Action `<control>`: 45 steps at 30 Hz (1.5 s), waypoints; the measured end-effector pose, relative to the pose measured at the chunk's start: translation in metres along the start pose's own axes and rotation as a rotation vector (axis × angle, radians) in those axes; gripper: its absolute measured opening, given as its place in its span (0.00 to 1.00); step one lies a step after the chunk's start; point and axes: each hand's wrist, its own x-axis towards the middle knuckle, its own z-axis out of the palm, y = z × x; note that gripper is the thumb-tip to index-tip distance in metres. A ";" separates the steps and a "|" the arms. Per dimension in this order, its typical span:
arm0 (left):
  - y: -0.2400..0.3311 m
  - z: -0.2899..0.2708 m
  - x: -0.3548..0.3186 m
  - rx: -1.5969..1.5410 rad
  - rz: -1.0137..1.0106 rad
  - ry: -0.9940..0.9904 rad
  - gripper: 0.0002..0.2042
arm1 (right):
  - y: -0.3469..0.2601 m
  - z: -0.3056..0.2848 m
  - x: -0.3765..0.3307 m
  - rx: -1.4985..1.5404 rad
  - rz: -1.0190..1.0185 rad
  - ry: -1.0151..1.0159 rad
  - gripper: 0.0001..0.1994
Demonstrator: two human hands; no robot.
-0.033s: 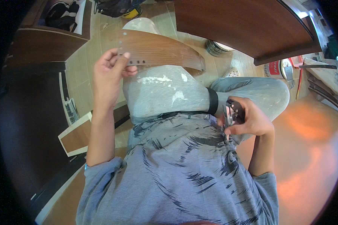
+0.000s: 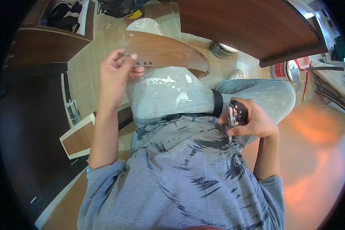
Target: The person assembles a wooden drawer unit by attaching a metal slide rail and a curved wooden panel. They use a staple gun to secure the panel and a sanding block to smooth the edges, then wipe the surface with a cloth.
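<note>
A thin, curved wood-grain strip [image 2: 165, 50] with several small round holes along its left end and lower edge lies over my left leg. My left hand [image 2: 119, 69] pinches that end between thumb and fingers. At my right side, above my lap, my right hand [image 2: 251, 119] is wrapped round a black and silver hole punch [image 2: 237, 114]. The punch stands apart from the strip, and my fingers partly hide it. Under both lie my paint-stained grey trousers [image 2: 168, 92].
A dark brown panel [image 2: 249, 27] stands ahead. Beneath its edge are a paint can [image 2: 222, 50] and a red-and-white can [image 2: 283, 71]. On the left are a dark cabinet [image 2: 34, 115] and a pale-edged wooden piece [image 2: 78, 138]. Top left, an open compartment holds dark shoes [image 2: 64, 16].
My left hand has shifted slightly to the right along the strip's end. My right hand has moved a little left with the hole punch.
</note>
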 end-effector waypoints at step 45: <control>-0.032 0.065 -0.081 0.825 0.745 -0.574 0.06 | 0.044 0.004 0.025 -0.105 -0.138 -0.045 0.31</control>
